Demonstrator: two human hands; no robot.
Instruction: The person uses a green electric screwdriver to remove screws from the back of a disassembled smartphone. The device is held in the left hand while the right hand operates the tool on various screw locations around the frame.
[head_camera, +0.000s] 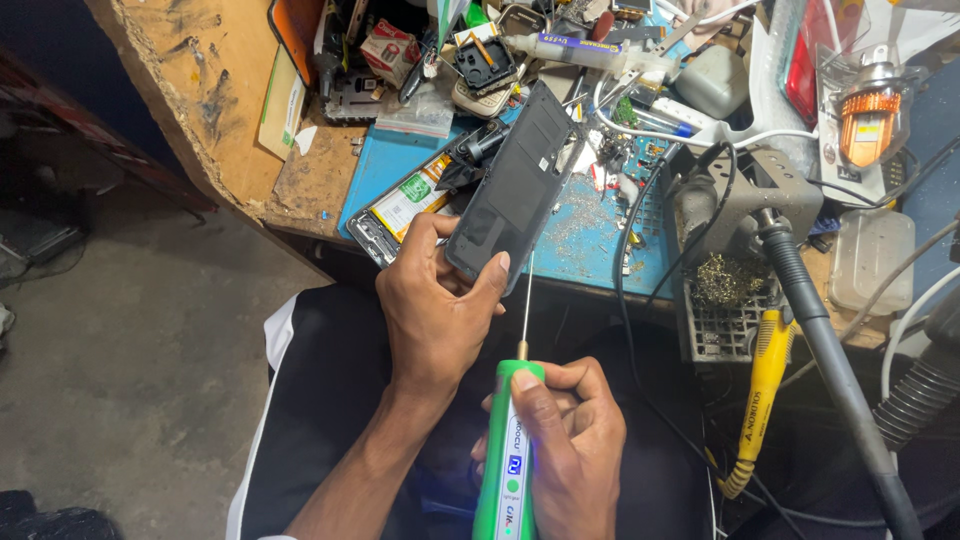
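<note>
Cluttered desk (230, 90), blue mat under loose parts. Dark phone back panel (510, 190) is gripped by left hand (435, 310) above desk edge. Green rotary tool (508, 460) is clasped by right hand (565, 440), fingers wrapped tight, thin bit at panel's lower edge. Edge-work step, likely; steady alignment needed.

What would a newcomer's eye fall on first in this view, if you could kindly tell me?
First, the bright green pen-shaped tool at bottom centre, gripped by the right hand, its thin metal needle pointing up. Just above, the left hand holds a dark phone back panel tilted over the edge of the cluttered blue work mat. At right, a yellow-handled soldering iron hangs from its stand.
</note>
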